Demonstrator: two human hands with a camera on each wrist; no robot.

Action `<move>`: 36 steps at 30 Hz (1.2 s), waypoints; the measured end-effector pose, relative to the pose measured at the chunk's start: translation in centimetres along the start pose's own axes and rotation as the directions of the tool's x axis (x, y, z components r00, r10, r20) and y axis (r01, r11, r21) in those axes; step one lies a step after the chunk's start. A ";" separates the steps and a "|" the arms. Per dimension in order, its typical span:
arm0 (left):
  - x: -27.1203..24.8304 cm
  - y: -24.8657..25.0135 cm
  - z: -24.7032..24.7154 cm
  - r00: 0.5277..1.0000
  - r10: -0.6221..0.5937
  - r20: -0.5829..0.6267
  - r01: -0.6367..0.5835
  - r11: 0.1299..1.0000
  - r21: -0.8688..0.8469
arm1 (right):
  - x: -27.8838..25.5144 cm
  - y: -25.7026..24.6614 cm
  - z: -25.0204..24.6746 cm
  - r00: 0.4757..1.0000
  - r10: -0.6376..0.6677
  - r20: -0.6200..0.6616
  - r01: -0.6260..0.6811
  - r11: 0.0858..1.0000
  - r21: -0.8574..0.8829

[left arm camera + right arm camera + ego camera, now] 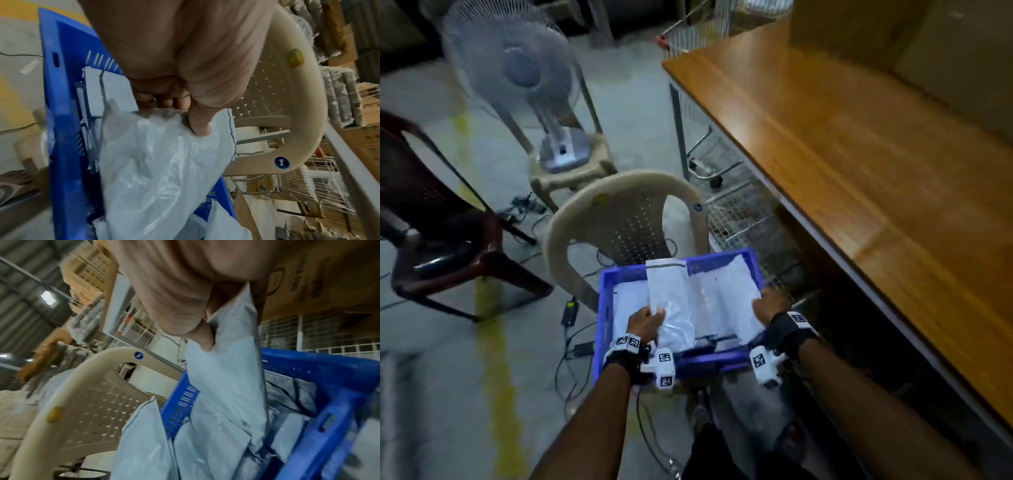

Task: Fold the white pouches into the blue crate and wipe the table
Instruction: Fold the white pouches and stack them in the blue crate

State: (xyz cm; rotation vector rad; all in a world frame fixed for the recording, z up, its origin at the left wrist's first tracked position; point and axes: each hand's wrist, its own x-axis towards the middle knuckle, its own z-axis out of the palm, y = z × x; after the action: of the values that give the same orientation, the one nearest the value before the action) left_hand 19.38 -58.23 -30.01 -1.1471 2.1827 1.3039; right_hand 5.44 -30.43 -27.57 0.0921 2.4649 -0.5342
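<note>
A blue crate sits on the seat of a beige plastic chair, holding several white pouches. My left hand pinches the edge of one crumpled white pouch that stands up out of the crate; the thumb presses into the plastic. My right hand grips the right edge of another white pouch over the crate's right side. Both pouches are partly lifted above the pile.
A wooden table runs along the right, its edge close to the crate. A pedestal fan stands on a stool behind the chair. A maroon chair is at left. Cables lie on the floor. Wire baskets sit under the table.
</note>
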 end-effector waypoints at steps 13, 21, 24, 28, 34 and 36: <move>9.6 -2.2 3.1 0.974 -0.172 0.147 0.106 0.920 0.377 | 7.3 0.2 10.3 0.949 0.258 0.180 -0.299 0.920 0.255; 11.8 -3.3 3.8 0.947 -0.236 0.216 0.142 0.916 0.376 | 8.6 0.5 11.2 0.915 0.393 0.090 -0.399 0.845 0.356; 11.9 -3.3 3.9 0.939 -0.260 0.225 0.185 0.934 0.304 | 8.0 0.2 10.5 0.925 0.378 0.029 -0.363 0.862 0.354; 11.5 -2.0 3.9 0.934 -0.242 0.262 0.125 0.911 0.393 | 8.4 -0.6 11.4 0.956 0.272 -0.113 -0.230 0.930 0.287; 12.5 -1.8 4.5 0.934 -0.200 0.296 0.070 0.915 0.397 | 10.3 -3.0 13.4 0.994 -0.014 0.106 0.028 0.990 -0.137; 12.9 -2.0 4.7 0.933 -0.202 0.298 0.074 0.917 0.391 | 10.6 -3.1 13.4 0.990 0.001 0.139 0.030 0.974 -0.224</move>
State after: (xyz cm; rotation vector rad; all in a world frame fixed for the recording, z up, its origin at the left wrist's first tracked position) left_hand 12.64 -60.66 -41.87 -0.8436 1.9452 0.8891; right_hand 3.63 -39.24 -42.47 -0.0534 2.3730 -0.2540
